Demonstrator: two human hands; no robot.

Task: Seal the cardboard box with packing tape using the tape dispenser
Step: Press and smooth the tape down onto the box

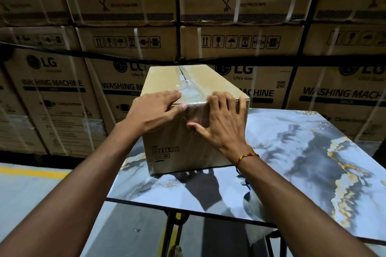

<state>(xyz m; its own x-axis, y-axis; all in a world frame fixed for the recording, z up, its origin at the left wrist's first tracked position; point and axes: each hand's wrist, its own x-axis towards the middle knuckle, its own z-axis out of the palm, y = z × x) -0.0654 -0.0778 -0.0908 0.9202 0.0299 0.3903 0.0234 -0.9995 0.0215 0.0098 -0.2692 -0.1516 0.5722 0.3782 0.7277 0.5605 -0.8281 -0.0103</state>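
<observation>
At the far left, a wall of stacked washing machine cartons [54,98] bound with white straps fills the background, with a grey floor [27,200] and a yellow floor line [31,172] below it. The left hand [154,111] reaches in from the lower left and lies flat on the near top edge of the cardboard box [167,142], fingers stretched together along the top and thumb pressed onto the front face, not gripping anything. The box stands lengthwise on the left part of a marbled blue-grey tabletop [302,152], its near end facing the camera. A strip of clear packing tape [188,87] runs down the middle seam of the lid and folds over the near edge between the hands. The right hand [223,119] is spread wide, fingertips on the top edge and thumb splayed across the front face, pressing the tape end down. A red and yellow thread bracelet [246,157] circles that wrist. The forearms hide much of the near tabletop, and no tape dispenser can be made out. More cartons stand behind on the right.
</observation>
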